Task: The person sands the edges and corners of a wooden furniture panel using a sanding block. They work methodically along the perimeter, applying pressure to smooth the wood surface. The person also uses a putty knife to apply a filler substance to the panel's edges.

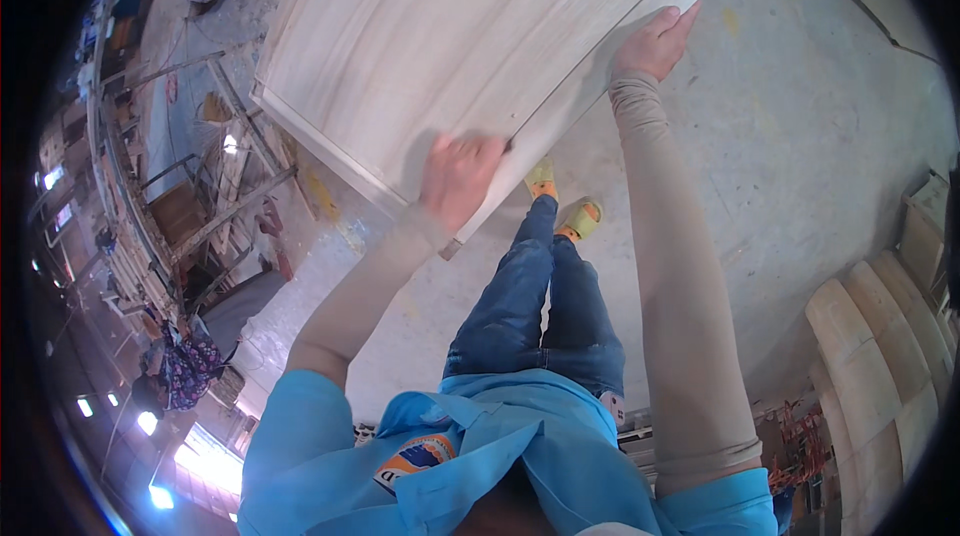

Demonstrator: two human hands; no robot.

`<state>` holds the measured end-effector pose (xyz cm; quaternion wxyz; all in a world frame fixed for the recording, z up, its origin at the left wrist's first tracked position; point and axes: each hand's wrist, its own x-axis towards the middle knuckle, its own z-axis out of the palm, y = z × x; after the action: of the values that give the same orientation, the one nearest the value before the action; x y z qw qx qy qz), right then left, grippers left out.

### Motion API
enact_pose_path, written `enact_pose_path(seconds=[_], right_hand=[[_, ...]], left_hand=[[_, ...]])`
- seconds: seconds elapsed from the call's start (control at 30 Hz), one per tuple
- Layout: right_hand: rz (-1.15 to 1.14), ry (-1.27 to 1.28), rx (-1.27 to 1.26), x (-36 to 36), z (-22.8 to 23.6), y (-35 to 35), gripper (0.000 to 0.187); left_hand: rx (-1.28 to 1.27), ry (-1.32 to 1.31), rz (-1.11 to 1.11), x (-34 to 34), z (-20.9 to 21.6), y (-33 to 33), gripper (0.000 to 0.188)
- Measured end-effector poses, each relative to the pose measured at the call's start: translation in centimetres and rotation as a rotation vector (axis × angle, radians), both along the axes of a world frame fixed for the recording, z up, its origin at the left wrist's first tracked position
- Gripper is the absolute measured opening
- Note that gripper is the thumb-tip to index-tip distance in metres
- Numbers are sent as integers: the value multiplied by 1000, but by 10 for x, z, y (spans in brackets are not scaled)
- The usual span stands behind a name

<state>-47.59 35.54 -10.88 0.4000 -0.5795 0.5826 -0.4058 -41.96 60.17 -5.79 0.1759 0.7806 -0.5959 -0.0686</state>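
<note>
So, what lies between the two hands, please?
Between the left hand and right hand, the head view shows the pale panel's long edge and a small dark object.

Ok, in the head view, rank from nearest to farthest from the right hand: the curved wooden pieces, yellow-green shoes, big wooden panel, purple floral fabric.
1. Big wooden panel: at the right hand, along its edge.
2. Yellow-green shoes: below, slightly left.
3. Curved wooden pieces: lower right.
4. Purple floral fabric: far lower left.

Showing pale beige streaks on panel, yellow-green on slippers beside panel, dark blue on jeans, grey on floor around panel.
</note>
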Motion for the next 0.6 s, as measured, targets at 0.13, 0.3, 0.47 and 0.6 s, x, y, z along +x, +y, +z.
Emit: enact_pose_path(seconds=[0.13, 0.3, 0.47, 0.6], right_hand=[[16, -49, 18, 5, 7, 2, 52], [-11, -90, 46, 4, -3, 2, 50], [-52, -90, -48, 5, -10, -4, 51], [-22, -134, 22, 4, -7, -2, 53]], left_hand=[[-20, -57, -35, 14, -7, -146, 5], [-21, -73, -28, 14, -6, -185, 4], [85, -16, -1, 1, 6, -43, 9], [66, -50, -45, 8, 3, -77, 11]])
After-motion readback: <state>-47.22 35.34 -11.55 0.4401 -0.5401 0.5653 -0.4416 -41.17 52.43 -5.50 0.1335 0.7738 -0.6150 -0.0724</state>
